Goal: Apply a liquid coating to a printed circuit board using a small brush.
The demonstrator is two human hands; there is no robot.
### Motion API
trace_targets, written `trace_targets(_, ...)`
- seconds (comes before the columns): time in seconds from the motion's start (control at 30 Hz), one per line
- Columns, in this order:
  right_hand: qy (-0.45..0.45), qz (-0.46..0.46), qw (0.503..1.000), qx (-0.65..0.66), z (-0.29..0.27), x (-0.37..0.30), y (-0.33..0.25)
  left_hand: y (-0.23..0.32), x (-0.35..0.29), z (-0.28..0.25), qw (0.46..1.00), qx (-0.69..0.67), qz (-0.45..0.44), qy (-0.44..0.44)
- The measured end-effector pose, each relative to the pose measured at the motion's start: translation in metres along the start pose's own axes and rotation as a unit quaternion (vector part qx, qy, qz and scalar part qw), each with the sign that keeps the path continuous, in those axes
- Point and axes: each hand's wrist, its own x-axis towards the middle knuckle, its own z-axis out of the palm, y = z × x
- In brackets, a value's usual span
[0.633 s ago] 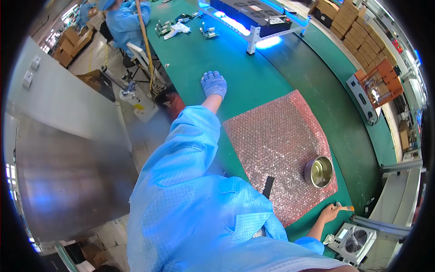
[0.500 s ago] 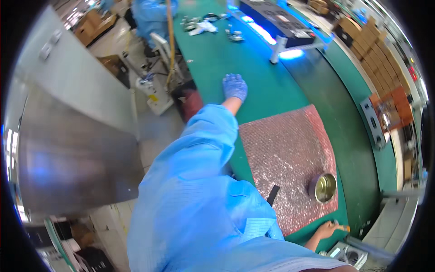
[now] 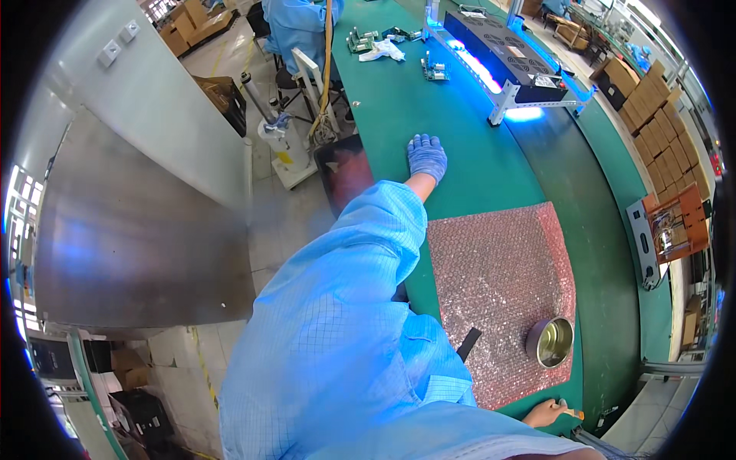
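Note:
My left hand (image 3: 427, 157), in a blue-purple glove, rests palm down on the green work surface (image 3: 468, 172), with its fingers lying on the mat and nothing visible in them. My bare right hand (image 3: 544, 413) is low at the right, by the near edge of a pink bubble-wrap sheet (image 3: 498, 276). Its fingers close round a small brush (image 3: 573, 414) with a yellow-orange end; the rest is hidden by the hand. A round metal bowl (image 3: 550, 343), with some liquid visible inside, stands on the sheet above it. Beside my sleeve lies a black strip (image 3: 468, 345).
Farther along the bench are green circuit boards (image 3: 435, 69), a white cloth (image 3: 382, 51) and a dark fan unit (image 3: 510, 54) on a blue-lit frame. A co-worker in blue (image 3: 299, 27) sits at the far left. An orange-sided device (image 3: 678, 226) stands at the right. A metal cabinet (image 3: 138, 238) is left.
The view has shifted, so the bench appears farther right and lower. My left hand stays on the mat, and my right hand still holds the brush near the sheet's near edge.

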Motion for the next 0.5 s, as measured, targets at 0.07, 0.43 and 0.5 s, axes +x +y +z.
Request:
trace_targets(0.07,0.001,0.003,1.000,-0.001,-0.0001,-0.0003,-0.0006,0.0001,0.0000,-0.0001,1.000,-0.001,0.000,-0.001)
trace_targets(0.43,0.008,-0.001,1.000,0.022,-0.0070,-0.0049,-0.0093,0.0004,-0.0006,-0.0003,1.000,-0.005,-0.005,-0.003)
trace_targets(0.5,0.002,0.008,1.000,0.018,-0.0068,-0.0050,-0.0098,0.0001,-0.0003,-0.0015,1.000,-0.004,-0.006,-0.004)
